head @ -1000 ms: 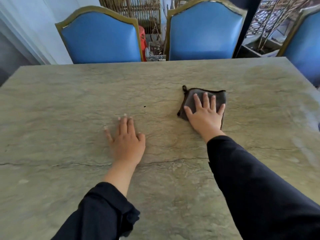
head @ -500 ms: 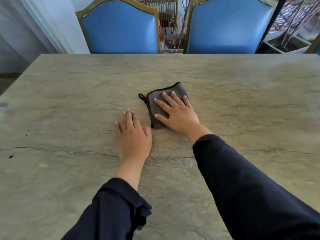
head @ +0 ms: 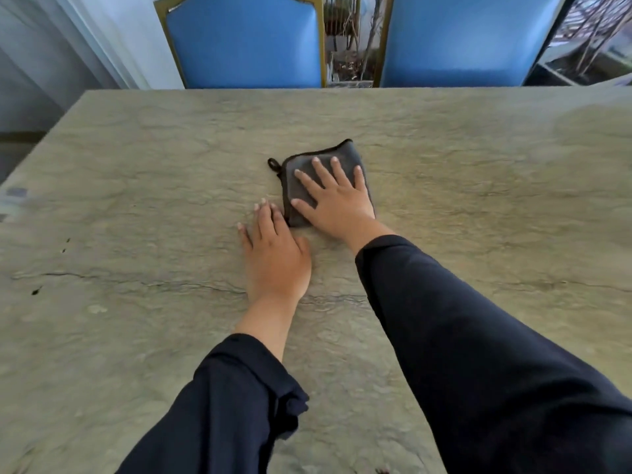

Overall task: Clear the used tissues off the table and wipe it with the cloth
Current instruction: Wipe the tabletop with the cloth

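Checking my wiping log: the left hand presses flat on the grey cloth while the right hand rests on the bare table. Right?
Not quite: the head view shows the right hand flat on the grey cloth, while the left hand rests on the bare table.

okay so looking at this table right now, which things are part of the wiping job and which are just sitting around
Part of the job: cloth, right hand pressing flat on it, left hand flat on the table. No tissues in view.

Just there: two blue chairs behind the table.
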A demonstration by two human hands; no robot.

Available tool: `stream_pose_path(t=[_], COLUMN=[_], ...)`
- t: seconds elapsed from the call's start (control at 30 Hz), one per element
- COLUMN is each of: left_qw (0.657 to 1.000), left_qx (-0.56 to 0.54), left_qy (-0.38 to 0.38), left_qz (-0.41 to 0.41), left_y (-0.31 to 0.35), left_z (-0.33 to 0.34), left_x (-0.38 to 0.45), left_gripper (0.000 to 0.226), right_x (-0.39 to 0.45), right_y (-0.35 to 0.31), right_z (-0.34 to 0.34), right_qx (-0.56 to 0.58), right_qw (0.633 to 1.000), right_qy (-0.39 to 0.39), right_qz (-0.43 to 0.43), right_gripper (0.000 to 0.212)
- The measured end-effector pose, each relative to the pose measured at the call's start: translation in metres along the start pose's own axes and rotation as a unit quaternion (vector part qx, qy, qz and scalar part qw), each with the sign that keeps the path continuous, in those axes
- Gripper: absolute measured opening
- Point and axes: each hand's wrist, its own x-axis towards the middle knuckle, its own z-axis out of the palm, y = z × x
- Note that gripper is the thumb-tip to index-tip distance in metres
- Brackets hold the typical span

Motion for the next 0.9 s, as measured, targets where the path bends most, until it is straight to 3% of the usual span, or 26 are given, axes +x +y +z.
stream_pose_path(t=[0.07,0.13,0.3,0.37,0.43,0.57,0.63,0.7,0.8,0.9], left_qw=[1.0,1.0,0.993,0.988,0.984,0.986,0.989,0.994,0.998,0.999], left_qx=[0.001,-0.001,-0.09,-0.126,-0.165,-0.166,-0.147,-0.105,-0.054,-0.045], left_qy=[-0.006,-0.015,-0.069,-0.082,-0.061,0.003,0.006,0.007,0.0,-0.009], left_qz=[0.002,0.004,0.015,0.029,0.041,0.013,0.0,0.009,0.028,0.028], left_y=[0.0,0.0,-0.009,-0.013,-0.017,-0.028,-0.031,-0.029,-0.025,-0.025], left_z=[-0.002,-0.003,-0.007,-0.014,-0.018,-0.017,-0.016,-0.015,-0.014,-0.013], left_x=[-0.001,0.0,-0.001,-0.016,-0.042,-0.103,-0.13,-0.152,-0.167,-0.166], left_gripper=[0.061,0.062,0.057,0.056,0.054,0.053,0.054,0.054,0.061,0.061], right_x=[-0.024,-0.049,-0.102,-0.102,-0.102,-0.138,-0.163,-0.181,-0.2,-0.202], right_y=[0.012,0.038,0.07,0.045,0.01,-0.037,-0.027,0.001,0.041,0.03], right_z=[0.001,0.0,-0.002,-0.001,0.002,0.011,0.012,0.01,0.007,0.008], right_qx=[-0.003,0.005,0.043,0.052,0.054,0.021,-0.002,-0.008,-0.001,0.036], right_qw=[1.0,1.0,0.961,0.948,0.964,0.999,0.999,0.999,0.994,0.957], right_qy=[0.002,0.013,0.015,0.011,0.002,-0.013,-0.023,-0.016,0.006,0.008], right_qz=[-0.025,0.005,0.273,0.314,0.26,0.045,-0.03,-0.039,0.109,0.288], right_gripper=[0.062,0.063,0.066,0.066,0.066,0.064,0.064,0.063,0.064,0.066])
